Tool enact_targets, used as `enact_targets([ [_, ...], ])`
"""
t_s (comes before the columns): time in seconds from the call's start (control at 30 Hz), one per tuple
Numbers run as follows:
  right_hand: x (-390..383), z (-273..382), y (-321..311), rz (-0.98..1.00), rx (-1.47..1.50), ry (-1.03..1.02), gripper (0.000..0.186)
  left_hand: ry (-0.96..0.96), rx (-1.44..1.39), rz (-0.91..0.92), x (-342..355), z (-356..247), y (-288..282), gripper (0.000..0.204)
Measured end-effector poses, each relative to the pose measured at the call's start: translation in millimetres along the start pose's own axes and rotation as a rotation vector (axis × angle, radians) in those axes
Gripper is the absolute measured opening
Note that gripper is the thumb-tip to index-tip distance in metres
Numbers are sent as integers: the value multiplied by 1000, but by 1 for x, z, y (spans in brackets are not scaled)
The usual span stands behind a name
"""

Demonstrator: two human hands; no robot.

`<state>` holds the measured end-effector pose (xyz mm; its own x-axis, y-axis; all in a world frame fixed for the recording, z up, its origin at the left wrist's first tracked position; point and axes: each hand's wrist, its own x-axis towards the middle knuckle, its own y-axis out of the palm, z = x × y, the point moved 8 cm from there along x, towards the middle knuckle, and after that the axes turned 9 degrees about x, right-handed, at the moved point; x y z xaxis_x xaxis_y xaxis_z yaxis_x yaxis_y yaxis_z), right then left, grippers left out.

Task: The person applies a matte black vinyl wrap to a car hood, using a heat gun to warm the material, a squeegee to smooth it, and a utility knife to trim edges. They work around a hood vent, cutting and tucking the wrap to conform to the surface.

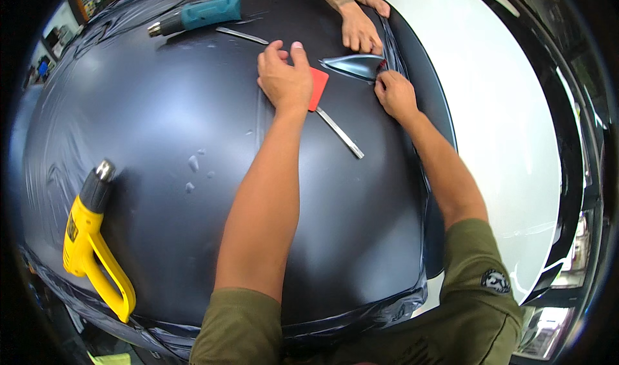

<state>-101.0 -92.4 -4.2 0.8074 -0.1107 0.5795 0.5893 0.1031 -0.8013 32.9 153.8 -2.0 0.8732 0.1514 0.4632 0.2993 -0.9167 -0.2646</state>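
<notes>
My left hand (285,78) is over the matte dark sheet (161,120) covering a car panel, fingers curved and apart, beside a flat red squeegee (317,89). A slim metal blade tool (340,133) extends from under the squeegee. My right hand (394,93) has its fingers curled and pinched at the right end of a glossy fin-shaped piece (353,67); what they grip is hidden. A co-worker's hand (360,30) touches the sheet just above that fin, and their other hand (377,4) rests at the panel's edge.
A yellow heat gun (87,236) lies at the lower left and a teal heat gun (211,10) at the top left. Another metal blade tool (240,34) lies near it. Wrinkled sheet edges border the panel, with a white car surface (509,126) along the right.
</notes>
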Motion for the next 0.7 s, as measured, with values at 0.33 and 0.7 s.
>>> enact_targets([
  [0.33,-137,131,-51,-227,267,399,23,287,-145,110,-6,-14,-70,29],
  [0.7,-143,156,-55,-134,38,290,28,681,668,1002,-223,-19,-401,49],
])
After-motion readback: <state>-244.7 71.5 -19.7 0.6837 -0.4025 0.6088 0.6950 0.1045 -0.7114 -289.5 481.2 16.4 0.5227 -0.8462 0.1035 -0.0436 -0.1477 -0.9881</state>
